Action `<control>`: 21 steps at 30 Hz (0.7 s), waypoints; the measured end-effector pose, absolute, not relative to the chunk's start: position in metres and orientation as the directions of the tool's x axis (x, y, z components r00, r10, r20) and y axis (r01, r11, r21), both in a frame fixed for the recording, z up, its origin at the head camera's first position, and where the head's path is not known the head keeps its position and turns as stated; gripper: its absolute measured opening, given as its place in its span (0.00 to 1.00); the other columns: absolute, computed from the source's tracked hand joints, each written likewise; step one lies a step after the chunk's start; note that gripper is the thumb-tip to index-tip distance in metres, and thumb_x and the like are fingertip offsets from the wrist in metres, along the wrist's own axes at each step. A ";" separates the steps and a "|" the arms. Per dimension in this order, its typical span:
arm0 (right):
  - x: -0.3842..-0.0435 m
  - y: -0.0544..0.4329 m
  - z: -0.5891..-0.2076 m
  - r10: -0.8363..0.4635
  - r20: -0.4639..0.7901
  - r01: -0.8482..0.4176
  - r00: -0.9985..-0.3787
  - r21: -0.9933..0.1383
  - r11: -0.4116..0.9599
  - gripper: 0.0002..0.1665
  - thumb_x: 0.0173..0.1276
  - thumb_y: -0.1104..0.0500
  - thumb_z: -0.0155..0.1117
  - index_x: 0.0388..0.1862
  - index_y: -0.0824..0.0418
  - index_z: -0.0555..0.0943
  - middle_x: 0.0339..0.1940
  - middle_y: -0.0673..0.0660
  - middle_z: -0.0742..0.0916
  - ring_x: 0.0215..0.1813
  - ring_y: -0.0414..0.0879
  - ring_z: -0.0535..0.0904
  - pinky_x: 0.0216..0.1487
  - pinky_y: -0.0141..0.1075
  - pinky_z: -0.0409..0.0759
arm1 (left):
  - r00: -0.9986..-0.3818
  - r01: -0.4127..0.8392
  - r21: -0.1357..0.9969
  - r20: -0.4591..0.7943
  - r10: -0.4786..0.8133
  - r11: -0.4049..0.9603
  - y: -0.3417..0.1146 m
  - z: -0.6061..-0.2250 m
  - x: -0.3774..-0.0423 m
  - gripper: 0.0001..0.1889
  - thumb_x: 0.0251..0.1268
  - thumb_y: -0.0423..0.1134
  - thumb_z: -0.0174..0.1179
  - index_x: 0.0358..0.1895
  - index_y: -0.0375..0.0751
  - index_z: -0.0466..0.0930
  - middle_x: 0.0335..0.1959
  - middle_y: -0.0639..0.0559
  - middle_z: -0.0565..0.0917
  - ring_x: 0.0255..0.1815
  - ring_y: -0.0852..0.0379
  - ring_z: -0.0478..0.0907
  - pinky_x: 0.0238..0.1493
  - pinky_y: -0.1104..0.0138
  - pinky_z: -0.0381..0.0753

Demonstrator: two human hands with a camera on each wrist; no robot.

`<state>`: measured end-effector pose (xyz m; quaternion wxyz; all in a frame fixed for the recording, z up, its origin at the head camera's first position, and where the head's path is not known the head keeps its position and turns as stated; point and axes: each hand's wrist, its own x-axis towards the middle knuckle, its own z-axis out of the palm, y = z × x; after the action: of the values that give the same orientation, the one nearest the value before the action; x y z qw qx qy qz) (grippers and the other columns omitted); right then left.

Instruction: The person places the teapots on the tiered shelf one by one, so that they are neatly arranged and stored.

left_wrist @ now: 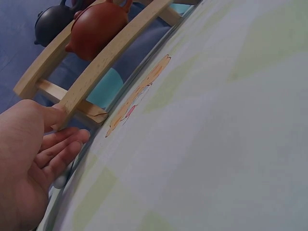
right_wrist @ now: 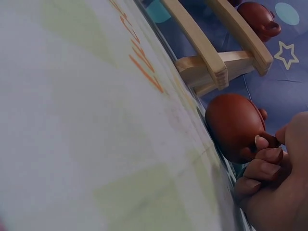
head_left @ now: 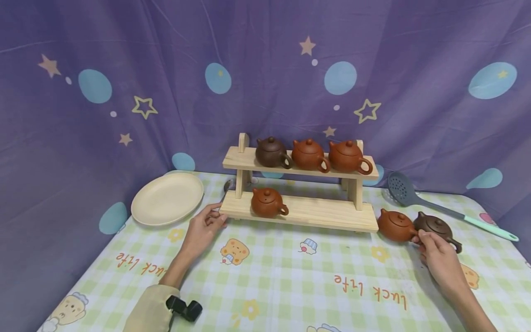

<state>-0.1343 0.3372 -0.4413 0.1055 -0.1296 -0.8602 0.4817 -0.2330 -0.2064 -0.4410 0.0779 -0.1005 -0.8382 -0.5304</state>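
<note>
At the left end of the lower board of a two-tier wooden shelf (head_left: 315,216), my left hand (head_left: 203,230) holds on, thumb over the edge and fingers below, as the left wrist view shows. My right hand (head_left: 441,258) pinches the handle of a reddish-brown teapot (head_left: 396,226) beside the shelf's right end. In the right wrist view this teapot (right_wrist: 233,125) is upright, at or just above the cloth. Right behind it is a dark brown teapot (head_left: 433,226), partly hidden. One reddish teapot (head_left: 266,204) sits on the lower board.
Along the upper board stand a dark teapot (head_left: 270,153) and two reddish teapots (head_left: 308,155), (head_left: 347,157). A cream plate (head_left: 168,199) lies at left. At right is a slotted spoon (head_left: 439,208) with a mint handle. A metal spoon (head_left: 228,185) lies partly behind the shelf.
</note>
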 end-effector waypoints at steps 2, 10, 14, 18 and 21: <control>-0.134 0.337 -0.441 0.334 0.057 0.121 -0.941 -0.863 0.491 0.32 0.88 0.45 0.39 0.51 0.74 0.75 0.30 0.52 0.76 0.26 0.39 0.68 0.26 0.33 0.70 | -0.967 0.254 0.873 0.240 0.085 0.418 -0.206 -0.441 -0.233 0.24 0.78 0.42 0.62 0.71 0.37 0.74 0.44 0.42 0.85 0.40 0.51 0.87 0.43 0.69 0.82; -0.130 0.336 -0.441 0.367 0.038 0.126 -0.929 -0.903 0.412 0.30 0.88 0.47 0.41 0.45 0.73 0.76 0.25 0.49 0.72 0.24 0.38 0.66 0.24 0.34 0.69 | -0.967 0.253 0.873 0.240 0.086 0.416 -0.206 -0.441 -0.233 0.24 0.78 0.42 0.62 0.70 0.36 0.74 0.44 0.42 0.85 0.40 0.50 0.87 0.43 0.69 0.82; -0.127 0.338 -0.439 0.360 0.023 0.114 -0.933 -0.928 0.354 0.28 0.87 0.46 0.43 0.41 0.68 0.78 0.25 0.48 0.72 0.24 0.38 0.67 0.24 0.34 0.69 | -0.968 0.252 0.876 0.238 0.086 0.410 -0.206 -0.441 -0.233 0.24 0.78 0.41 0.62 0.70 0.36 0.74 0.44 0.42 0.85 0.40 0.50 0.87 0.44 0.69 0.82; -0.124 0.342 -0.434 0.338 0.013 0.087 -0.941 -0.956 0.281 0.25 0.87 0.47 0.45 0.39 0.63 0.80 0.28 0.48 0.74 0.28 0.37 0.69 0.26 0.33 0.71 | -0.969 0.245 0.877 0.232 0.082 0.414 -0.206 -0.441 -0.233 0.24 0.78 0.41 0.62 0.70 0.36 0.74 0.44 0.42 0.85 0.40 0.50 0.87 0.44 0.69 0.82; -0.122 0.344 -0.430 0.324 0.029 0.068 -0.946 -0.956 0.285 0.24 0.87 0.48 0.45 0.39 0.61 0.81 0.28 0.49 0.74 0.29 0.37 0.69 0.28 0.32 0.72 | -0.970 0.242 0.876 0.230 0.080 0.418 -0.206 -0.440 -0.233 0.24 0.78 0.41 0.62 0.70 0.36 0.74 0.44 0.42 0.85 0.40 0.50 0.87 0.44 0.69 0.82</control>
<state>-0.1220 0.3435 -0.4297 0.1095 -0.1236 -0.7939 0.5852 -0.2326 -0.2061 -0.4405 0.0762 -0.0960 -0.8385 -0.5309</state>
